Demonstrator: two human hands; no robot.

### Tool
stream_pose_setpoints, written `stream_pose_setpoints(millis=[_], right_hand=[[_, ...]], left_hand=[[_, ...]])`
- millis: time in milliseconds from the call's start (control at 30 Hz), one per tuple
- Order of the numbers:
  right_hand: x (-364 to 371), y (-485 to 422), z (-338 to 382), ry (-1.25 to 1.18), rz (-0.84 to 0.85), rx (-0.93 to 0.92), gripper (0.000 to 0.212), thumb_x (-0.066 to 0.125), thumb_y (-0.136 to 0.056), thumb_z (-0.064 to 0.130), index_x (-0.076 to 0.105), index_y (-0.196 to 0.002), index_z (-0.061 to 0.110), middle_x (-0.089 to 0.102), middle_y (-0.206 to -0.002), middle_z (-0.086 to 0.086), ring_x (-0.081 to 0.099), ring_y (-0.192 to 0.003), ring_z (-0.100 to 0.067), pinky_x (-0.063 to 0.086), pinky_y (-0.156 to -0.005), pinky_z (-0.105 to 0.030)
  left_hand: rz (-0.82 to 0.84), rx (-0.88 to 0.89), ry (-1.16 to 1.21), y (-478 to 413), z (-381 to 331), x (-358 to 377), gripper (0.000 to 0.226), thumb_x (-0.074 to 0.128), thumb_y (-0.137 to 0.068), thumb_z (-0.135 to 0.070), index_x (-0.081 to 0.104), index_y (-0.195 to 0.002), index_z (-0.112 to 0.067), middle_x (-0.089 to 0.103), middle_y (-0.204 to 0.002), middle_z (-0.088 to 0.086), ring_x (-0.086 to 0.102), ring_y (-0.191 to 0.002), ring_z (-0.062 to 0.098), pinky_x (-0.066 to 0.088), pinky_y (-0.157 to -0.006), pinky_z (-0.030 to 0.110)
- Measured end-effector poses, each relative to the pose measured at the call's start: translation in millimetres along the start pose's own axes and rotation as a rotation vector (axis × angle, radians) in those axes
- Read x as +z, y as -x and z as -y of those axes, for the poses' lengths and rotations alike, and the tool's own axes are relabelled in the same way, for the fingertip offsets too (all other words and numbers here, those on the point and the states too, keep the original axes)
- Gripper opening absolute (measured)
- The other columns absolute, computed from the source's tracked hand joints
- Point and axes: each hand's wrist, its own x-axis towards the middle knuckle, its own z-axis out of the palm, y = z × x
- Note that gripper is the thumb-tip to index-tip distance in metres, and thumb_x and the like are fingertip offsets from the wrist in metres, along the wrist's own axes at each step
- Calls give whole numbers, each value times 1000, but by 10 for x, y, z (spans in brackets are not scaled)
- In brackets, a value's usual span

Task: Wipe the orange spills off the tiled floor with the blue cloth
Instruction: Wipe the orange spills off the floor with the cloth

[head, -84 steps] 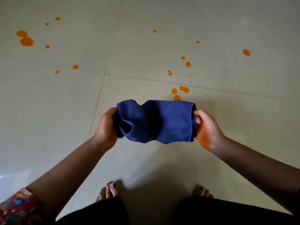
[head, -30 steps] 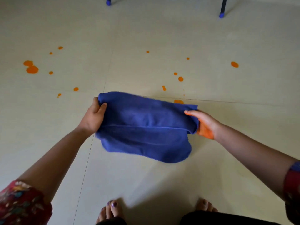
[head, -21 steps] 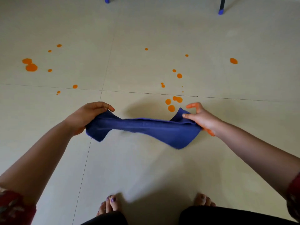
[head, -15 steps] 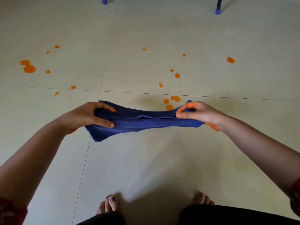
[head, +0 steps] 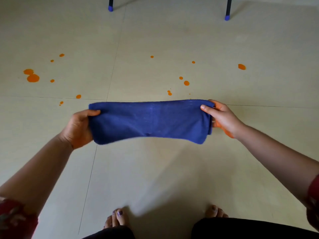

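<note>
1. Tiled floor (head: 172, 169): pale cream tiles with thin dark grout lines. One line ran across the view behind the cloth and another ran toward the viewer from beneath the cloth's left end.

2. Blue cloth (head: 150, 121): dark blue, folded into a long band. It was held stretched out level between the two hands, in mid-view above the floor. Layered edges showed at its right end.

3. Dark trousers (head: 241, 228): seen at the bottom edge.

4. Left hand (head: 78, 128): gripped the cloth's left end. The thumb lay on top and the fingers were hidden beneath the fabric.

5. Right hand (head: 224, 119): pinched the cloth's right end. The thumb lay on top and the fingers curled behind. An orange stain showed on the heel of the palm.

6. Patterned red sleeves: left (head: 15, 219), right (head: 313, 204), each at a frame edge.

7. Bare feet: left (head: 115, 218), right (head: 215, 212), flat on the tile. The toenails were painted purple.

8. Two dark furniture legs (head: 110, 4) (head: 228, 7): blue-capped, standing at the far edge.

9. Orange spills: scattered on the far tiles, beyond the cloth.
   - The largest was a double blot at far left (head: 33, 78).
   - A lone blot lay at far right (head: 241, 66).
   - Small drops clustered near the middle (head: 186, 83), just past the cloth's far edge.
   - More drops lay near the left grout line (head: 78, 96).
</note>
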Motion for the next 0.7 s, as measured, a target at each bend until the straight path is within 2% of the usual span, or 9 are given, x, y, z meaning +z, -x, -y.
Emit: stream_pose_setpoints(millis=[67, 167, 267, 333, 433, 467, 533, 600, 700], right_hand=[[139, 18, -31, -56, -101, 35, 9, 53, -99, 26, 60, -104, 23, 68, -98, 6, 62, -97, -14, 51, -80, -27], [436, 143, 21, -181, -91, 100, 19, 51, -100, 27, 59, -115, 18, 68, -112, 1, 65, -102, -15, 53, -82, -27], [846, 351, 134, -240, 121, 160, 12, 50, -100, 25, 56, -110, 23, 65, -100, -1, 65, -84, -14, 56, -66, -26], [1029, 454, 205, -285, 327, 188, 18, 48, -101, 20, 56, -117, 22, 67, -103, -2, 69, -87, -18, 58, -72, -30], [974, 501, 258, -299, 514, 142, 34, 41, -101, 8, 53, -132, 17, 69, -117, -5, 68, -106, -24, 57, -85, -31], [895, 488, 248, -246, 477, 97, 34, 41, -101, 6, 56, -130, 15, 70, -116, -6, 68, -106, -24, 56, -84, -31], [713, 415, 142, -133, 258, 29, 30, 43, -99, 8, 62, -122, 14, 73, -108, -4, 70, -96, -22, 54, -80, -29], [554, 333, -92, -117, 95, 69, 29, 51, -97, 17, 59, -125, 19, 71, -112, 0, 68, -98, -17, 50, -85, -30], [529, 364, -372, -366, 233, 356, 40, 60, -81, 42, 61, -117, 24, 67, -121, 3, 59, -115, -13, 38, -101, -33]], left_hand=[[-54, -87, 25, 26, 89, 139, 41, 66, -77, -33, 69, -110, -9, 72, -107, 14, 69, -99, 25, 51, -79, 35], [-72, -191, -4, 100, 188, 476, 32, 45, -94, -24, 62, -116, -8, 74, -98, 12, 71, -90, 24, 49, -77, 37], [35, -208, 43, 195, 300, 856, 35, 37, -96, -29, 61, -114, -10, 75, -100, 10, 71, -92, 23, 51, -78, 37], [130, -199, 147, 235, 339, 1041, 46, 38, -93, -42, 62, -117, -11, 71, -112, 12, 69, -101, 23, 56, -82, 36], [96, -208, 217, 217, 393, 1118, 54, 51, -84, -50, 63, -121, -14, 69, -118, 10, 67, -106, 22, 52, -89, 36], [56, -218, 213, 190, 420, 1111, 49, 56, -85, -44, 61, -123, -12, 69, -116, 9, 67, -104, 21, 51, -89, 35], [-32, -253, 213, 140, 478, 1052, 40, 60, -90, -31, 59, -124, -10, 72, -109, 8, 69, -98, 22, 52, -83, 35], [-44, -279, 228, 137, 509, 1012, 32, 58, -91, -27, 62, -118, -10, 73, -97, 7, 71, -86, 22, 55, -73, 35], [39, -331, 288, 130, 526, 1025, 26, 56, -88, -27, 65, -107, -11, 71, -88, 8, 70, -76, 24, 57, -64, 34]])
